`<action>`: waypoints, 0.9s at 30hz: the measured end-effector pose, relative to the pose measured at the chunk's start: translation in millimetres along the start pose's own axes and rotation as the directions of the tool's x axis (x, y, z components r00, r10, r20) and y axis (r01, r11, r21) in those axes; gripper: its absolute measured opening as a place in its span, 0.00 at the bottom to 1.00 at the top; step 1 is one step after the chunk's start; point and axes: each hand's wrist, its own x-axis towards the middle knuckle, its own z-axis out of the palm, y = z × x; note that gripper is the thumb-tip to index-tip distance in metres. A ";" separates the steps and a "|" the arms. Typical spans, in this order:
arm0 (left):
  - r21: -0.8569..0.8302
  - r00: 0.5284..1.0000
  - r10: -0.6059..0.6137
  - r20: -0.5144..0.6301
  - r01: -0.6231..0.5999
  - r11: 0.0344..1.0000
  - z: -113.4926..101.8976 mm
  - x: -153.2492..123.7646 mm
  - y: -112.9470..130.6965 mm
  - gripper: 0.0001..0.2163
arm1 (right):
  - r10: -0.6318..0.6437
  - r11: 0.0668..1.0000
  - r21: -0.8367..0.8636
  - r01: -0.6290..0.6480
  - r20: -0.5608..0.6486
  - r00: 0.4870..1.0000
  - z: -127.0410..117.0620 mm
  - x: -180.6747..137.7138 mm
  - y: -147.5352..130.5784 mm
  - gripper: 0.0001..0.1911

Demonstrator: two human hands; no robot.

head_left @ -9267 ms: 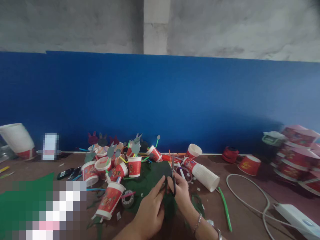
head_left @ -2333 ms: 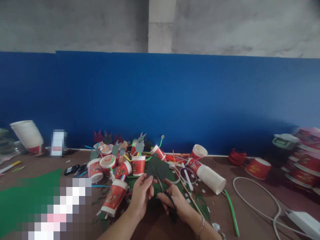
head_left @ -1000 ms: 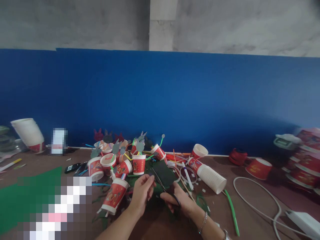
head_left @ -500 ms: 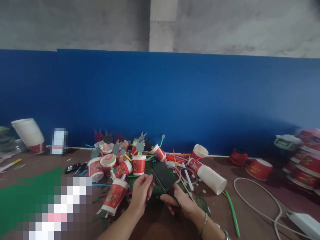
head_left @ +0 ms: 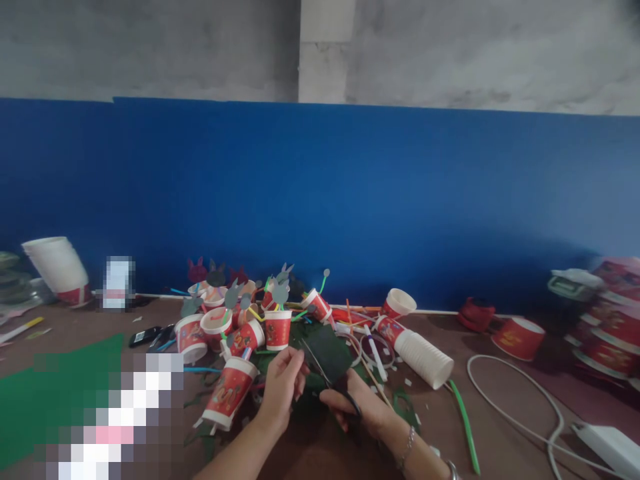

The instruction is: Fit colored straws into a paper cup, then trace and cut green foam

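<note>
My right hand holds a pair of scissors by its dark handles, the thin blades pointing away and to the left. A dark sheet, squarish and blackish green, shows right behind the blades; I cannot tell what supports it. Left of the blade tips is my left hand, its thumb and fingers pressed together; whatever is in them, if anything, is hidden. Beyond that hand a red paper cup stands upright with a grey rabbit-eared cutout above it. Closer to me, another red cup leans over.
More red cups with cutouts and coloured stems crowd the left. A nested cup stack lies on the right, near a green strip and a white cable. Green paper covers the left side. A blue panel rises behind.
</note>
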 end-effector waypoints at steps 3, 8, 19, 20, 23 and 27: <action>0.008 1.000 -0.001 -0.006 0.001 1.000 0.2 0.5 0.0 0.20 | -0.023 1.000 -0.019 0.023 0.004 1.000 0.4 0.0 -1.2 0.30; 0.025 1.000 0.003 -0.003 -0.003 1.000 0.0 1.5 -1.9 0.20 | 0.001 1.000 -0.029 -0.001 -0.007 1.000 0.7 0.2 -3.6 0.31; 0.052 1.000 0.000 0.009 0.000 0.999 1.6 -0.4 0.3 0.19 | -0.030 0.999 -0.023 0.030 -0.004 1.000 4.1 -1.2 -6.9 0.27; 0.055 1.000 0.001 0.014 -0.002 0.998 1.5 -0.7 0.2 0.19 | -0.035 0.999 -0.026 0.035 -0.003 0.999 4.3 -1.4 -6.9 0.26; 0.066 0.999 0.010 0.038 -0.013 0.998 1.3 -1.6 0.0 0.19 | -0.055 0.998 -0.035 0.054 -0.011 0.998 4.5 -1.5 -6.1 0.25; 0.068 0.999 0.009 0.042 -0.012 0.998 1.0 -1.7 -0.7 0.18 | -0.055 0.998 -0.025 0.055 -0.010 0.998 4.2 -1.6 -5.2 0.28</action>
